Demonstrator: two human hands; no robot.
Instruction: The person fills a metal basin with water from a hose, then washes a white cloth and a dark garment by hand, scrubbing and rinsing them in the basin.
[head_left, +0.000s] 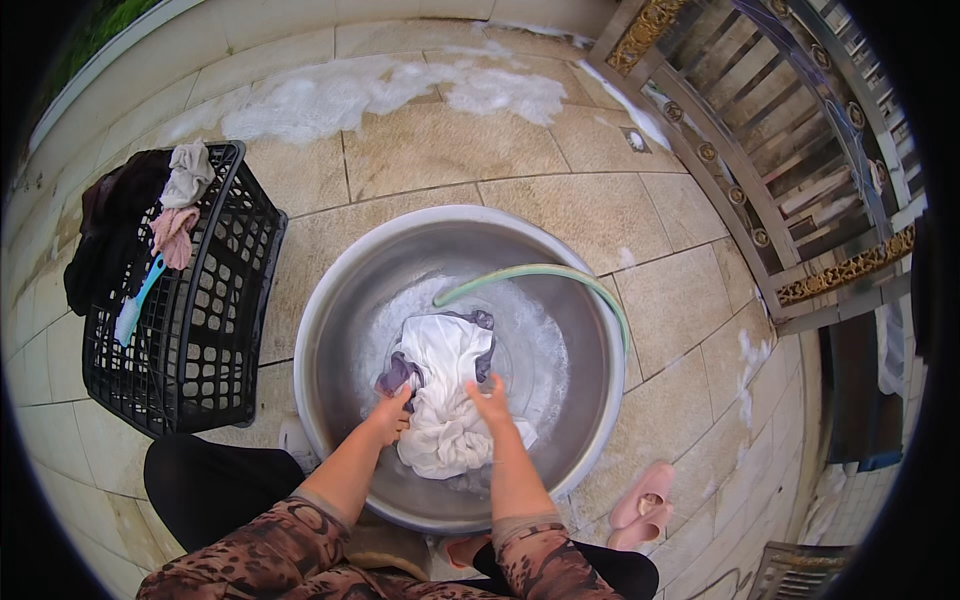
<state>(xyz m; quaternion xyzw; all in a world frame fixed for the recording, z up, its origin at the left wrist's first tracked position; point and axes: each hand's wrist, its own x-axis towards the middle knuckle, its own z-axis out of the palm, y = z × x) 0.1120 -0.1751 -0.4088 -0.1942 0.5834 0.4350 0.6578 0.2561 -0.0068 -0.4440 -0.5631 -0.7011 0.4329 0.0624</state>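
A white garment with dark purple-grey trim (442, 349) lies wet and bunched in a large metal basin (345, 270) of sudsy water. My left hand (392, 418) is at the garment's left edge, fingers curled against the cloth beside a piece of the purple trim. On the other side, my right hand (490, 405) has its thumb and fingers spread, with the thumb touching the white fabric. A pale green hose (517, 270) comes over the basin's right rim, and its end hangs above the water behind the garment.
At left stands a black plastic crate basket (217, 300) with dark clothes (112, 217), a grey cloth (187, 174), a pink cloth (175, 234) and a blue-handled brush (141, 300). Pink slippers (643, 502) lie right of the basin. Foam (315, 109) covers tiles near a metal gate (720, 150).
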